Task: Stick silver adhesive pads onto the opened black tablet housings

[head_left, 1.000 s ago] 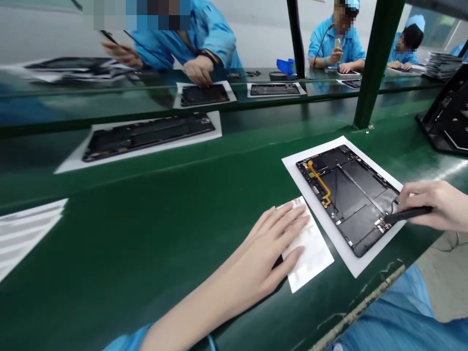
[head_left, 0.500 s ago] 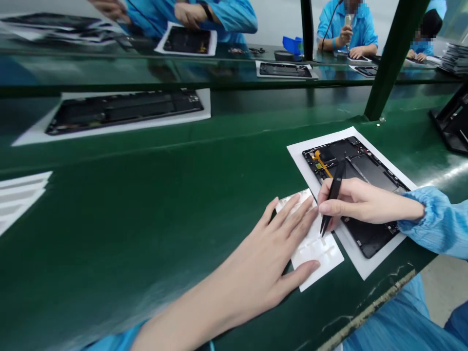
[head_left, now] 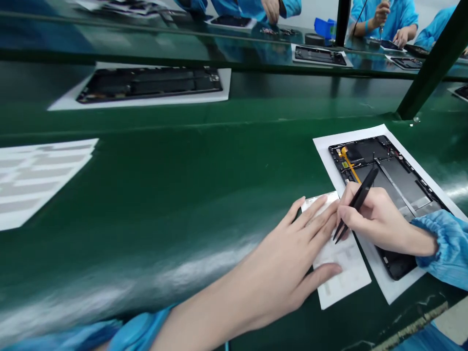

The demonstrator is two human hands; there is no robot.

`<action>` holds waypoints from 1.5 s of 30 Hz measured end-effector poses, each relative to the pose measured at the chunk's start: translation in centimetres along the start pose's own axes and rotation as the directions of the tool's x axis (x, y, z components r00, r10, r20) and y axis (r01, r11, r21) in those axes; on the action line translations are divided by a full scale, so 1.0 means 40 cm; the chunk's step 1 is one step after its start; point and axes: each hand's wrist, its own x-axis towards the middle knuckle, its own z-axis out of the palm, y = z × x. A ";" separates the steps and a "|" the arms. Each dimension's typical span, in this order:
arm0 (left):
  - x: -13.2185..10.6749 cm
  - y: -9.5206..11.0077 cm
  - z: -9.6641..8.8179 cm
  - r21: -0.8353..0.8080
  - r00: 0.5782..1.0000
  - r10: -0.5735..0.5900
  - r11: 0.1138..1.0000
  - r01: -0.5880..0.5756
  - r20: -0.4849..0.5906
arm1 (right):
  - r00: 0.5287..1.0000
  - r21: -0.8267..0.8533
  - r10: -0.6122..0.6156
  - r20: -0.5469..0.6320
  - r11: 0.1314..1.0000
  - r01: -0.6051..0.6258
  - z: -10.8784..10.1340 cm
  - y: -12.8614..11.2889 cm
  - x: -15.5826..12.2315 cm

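My left hand lies flat with fingers spread, pressing on a small white sheet that bears faint pale patches, perhaps stickers. Black tweezers are held in my right hand, pen-like, their tips pointing down over the sheet beside my left fingers. Whether anything is between the tips cannot be made out. Under and beyond my right hand rests an opened tablet housing, black inside, with an orange flex cable near its upper left corner. It lies on a white paper, partly covered by my right wrist and sleeve.
A white sheet with grey strips lies at the left on the green bench. Another opened tablet sits on paper further back. A green post rises at the right. Across the bench, people in blue work on similar devices.
The view has shifted, so the bench items appear displaced. My right hand stays over the sheet with the tweezers, which now slant more to the right. My left hand keeps pressing the sheet.
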 end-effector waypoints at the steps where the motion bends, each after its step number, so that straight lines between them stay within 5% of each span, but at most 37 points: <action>1: -0.002 0.000 -0.002 -0.015 1.000 0.002 1.000 -0.002 -0.007 | 1.000 -0.005 0.005 -0.013 1.000 -0.005 -0.003 -0.001 0.001; 9: -0.011 0.008 0.004 -0.084 0.993 -0.019 0.996 0.009 -0.121 | 0.997 -0.030 0.073 0.015 0.997 -0.073 -0.003 -0.005 0.001; 18: -0.008 0.005 -0.009 -0.075 0.957 0.096 0.990 -0.121 -0.275 | 0.998 -0.192 0.046 -0.032 0.980 -0.051 -0.025 -0.013 0.009; 30: 0.000 0.016 -0.021 0.019 0.973 0.115 0.993 -0.114 -0.198 | 0.999 -0.227 0.047 -0.015 0.973 -0.049 -0.022 -0.015 0.008; 39: 0.003 0.020 -0.007 0.030 0.963 0.120 0.993 -0.116 -0.241 | 0.996 -0.211 0.087 0.028 0.974 -0.079 -0.021 -0.019 0.012; 45: 0.006 0.018 -0.009 0.039 0.966 0.132 0.991 -0.126 -0.224 | 0.996 -0.220 0.013 0.092 0.976 0.007 -0.029 -0.023 0.018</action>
